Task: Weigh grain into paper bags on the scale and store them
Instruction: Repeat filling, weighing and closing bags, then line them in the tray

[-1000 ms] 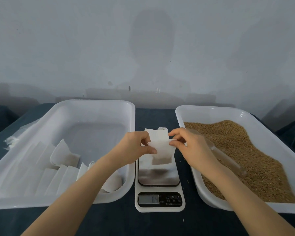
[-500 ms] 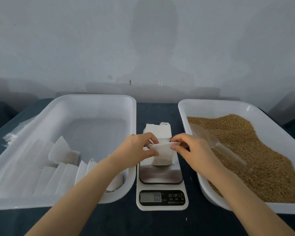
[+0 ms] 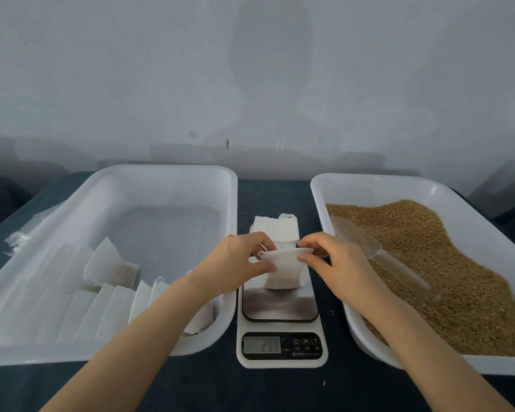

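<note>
Surface (image 3: 208,392): dark; a bare strip ran in front of the scale and trays, crossed by both forearms.
Scale (image 3: 281,324): stood between the two trays, close to both rims; display lit, digits blurred.
Left tray (image 3: 161,168): white, just left of the scale; filled bags (image 3: 101,304) lay overlapping in its near part, its far floor bare.
Right tray (image 3: 369,178): white, just right of the scale; grain (image 3: 452,269) was heaped in it, with a clear scoop (image 3: 381,257) lying on top.
Left hand (image 3: 235,263): pinched the left side of the bag's mouth.
Right hand (image 3: 336,263): pinched the right side.
Paper bag (image 3: 284,272): white, upright on the far part of the scale's platform, its mouth spread between the hands.
Stack of empty bags (image 3: 280,230): on the surface just behind the scale, partly hidden by the hands.
Wall (image 3: 250,84): pale, past the surface's far edge.
</note>
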Action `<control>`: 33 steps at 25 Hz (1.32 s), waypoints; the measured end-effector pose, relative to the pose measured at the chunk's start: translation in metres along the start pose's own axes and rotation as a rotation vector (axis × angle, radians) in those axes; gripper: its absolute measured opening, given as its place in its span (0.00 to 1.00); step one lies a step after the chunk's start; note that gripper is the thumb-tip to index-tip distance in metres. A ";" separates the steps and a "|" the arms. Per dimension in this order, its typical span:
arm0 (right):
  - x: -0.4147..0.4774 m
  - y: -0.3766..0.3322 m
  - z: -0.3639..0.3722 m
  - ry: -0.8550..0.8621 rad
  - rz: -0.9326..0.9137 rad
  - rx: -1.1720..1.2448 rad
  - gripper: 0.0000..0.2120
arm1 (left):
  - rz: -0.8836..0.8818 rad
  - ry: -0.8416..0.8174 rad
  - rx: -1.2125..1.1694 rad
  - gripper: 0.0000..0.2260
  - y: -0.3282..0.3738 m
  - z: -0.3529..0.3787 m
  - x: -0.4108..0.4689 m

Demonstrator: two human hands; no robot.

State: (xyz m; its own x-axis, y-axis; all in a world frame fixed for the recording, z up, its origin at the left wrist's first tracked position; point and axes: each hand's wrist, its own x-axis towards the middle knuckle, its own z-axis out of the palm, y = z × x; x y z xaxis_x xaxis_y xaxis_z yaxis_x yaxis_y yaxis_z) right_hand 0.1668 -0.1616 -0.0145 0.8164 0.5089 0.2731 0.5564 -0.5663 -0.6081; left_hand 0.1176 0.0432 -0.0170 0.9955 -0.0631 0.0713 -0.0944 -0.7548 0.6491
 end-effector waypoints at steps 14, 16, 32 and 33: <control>-0.001 0.001 0.000 0.001 0.006 0.000 0.10 | 0.010 -0.006 0.004 0.09 -0.001 0.001 0.000; -0.001 0.001 0.000 0.002 0.004 0.002 0.11 | 0.006 -0.004 0.008 0.09 -0.001 0.001 0.001; 0.000 0.002 0.005 -0.154 0.021 -0.101 0.10 | 0.129 -0.025 0.346 0.04 0.003 0.007 0.004; 0.000 0.002 0.005 -0.162 0.025 -0.105 0.09 | 0.135 -0.026 0.388 0.05 0.005 0.008 0.005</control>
State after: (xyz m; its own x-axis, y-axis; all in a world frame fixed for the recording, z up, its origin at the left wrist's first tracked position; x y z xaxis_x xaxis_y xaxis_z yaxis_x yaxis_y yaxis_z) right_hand 0.1675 -0.1592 -0.0196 0.7991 0.5868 0.1307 0.5565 -0.6399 -0.5299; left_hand 0.1225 0.0339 -0.0191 0.9750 -0.1906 0.1141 -0.2167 -0.9288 0.3007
